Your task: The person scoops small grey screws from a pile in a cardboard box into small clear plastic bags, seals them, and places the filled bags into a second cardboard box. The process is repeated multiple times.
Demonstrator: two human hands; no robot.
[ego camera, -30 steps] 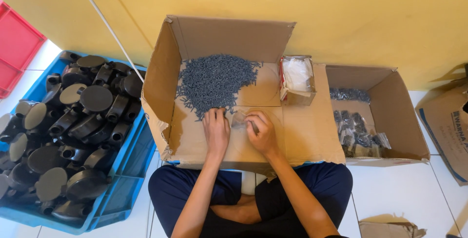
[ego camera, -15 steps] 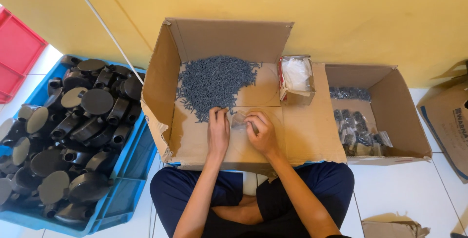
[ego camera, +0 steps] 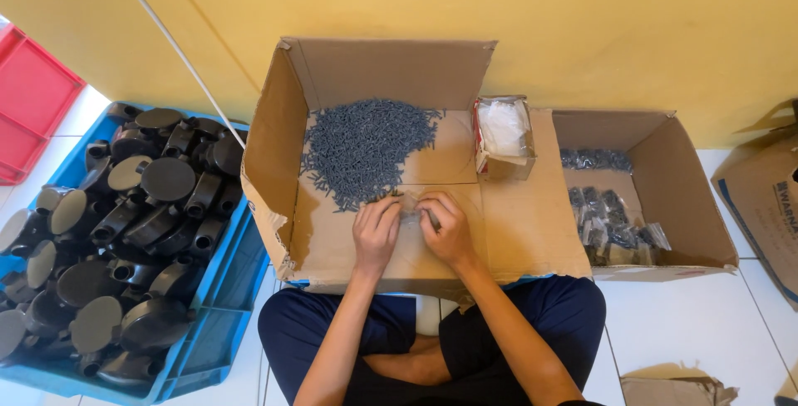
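Small clear plastic bag (ego camera: 413, 207), held between both hands, sits low over the floor of the opened brown cardboard box (ego camera: 515, 240), just this side of the near edge of the pile of small grey screws (ego camera: 366, 150).

Left hand (ego camera: 376, 233): fingers curled, tips pinching the bag's left edge. Right hand (ego camera: 449, 230): fingers curled on the bag's right edge, w/ something thin and dark showing at the fingertips, prob a screw, too small to confirm. Both hands closed on the bag; can't tell if either also holds loose screws.

Key geometry: pile lies directly ahead of the bag, away from the body, spreading up-left toward the box's back wall. Nearest screws are just beyond the left fingertips, so left hand is nearer the pile; right hand sits a bit clear of it. Bag's long axis runs approx left-right, hand to hand. Can't tell which way its mouth faces.

Outward:
- small red-and-white carton w/ white contents (ego camera: 503, 133), back right in the box, well apart from hands
- second cardboard box (ego camera: 657, 157) to the right, holding filled clear bags of screws (ego camera: 611, 223)
- blue plastic crate (ego camera: 212, 323) to the left, full of black round plastic housings (ego camera: 133, 215)
- red crate (ego camera: 29, 107) far left
- person seated cross-legged, dark trousers (ego camera: 332, 331), box front edge over the lap.
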